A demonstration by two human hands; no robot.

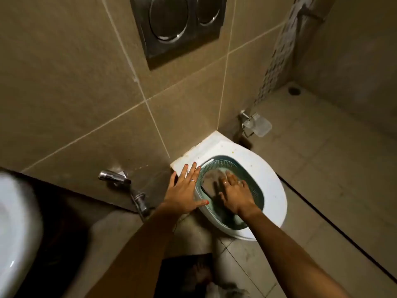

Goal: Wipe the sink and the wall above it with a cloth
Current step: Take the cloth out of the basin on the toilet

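While bent over the closed white toilet lid [270,168], left hand [184,190] laid flat with fingers spread wide, palm against the near rim of the teal latticed plastic basket [249,168] and fingertips reaching onto the lid; holding nothing, only steadying. Right hand [234,190] down inside the basket, fingers pointing forward over a dull grey-brown cloth [211,179] lying crumpled on the basket floor. Blurred there, so cannot tell whether already pinching the fabric or merely resting on it.

Looks soft, limp and light, probably damp given how flat it sags; no stiffness to help, so likely to droop and trail once lifted. Best gathered in a bunch at the middle rather than by one corner, with fingers closing well round the folds. Nothing fragile about it, and little chance of slipping if bunched.

Basket itself probably light and free to slide on the smooth lid, hence worth keeping pinned.

Glossy white ceramic sink [17,211] only partly in view at the far left edge, well apart from the basket; beige tiled wall [75,82] running behind both, not yet wiped
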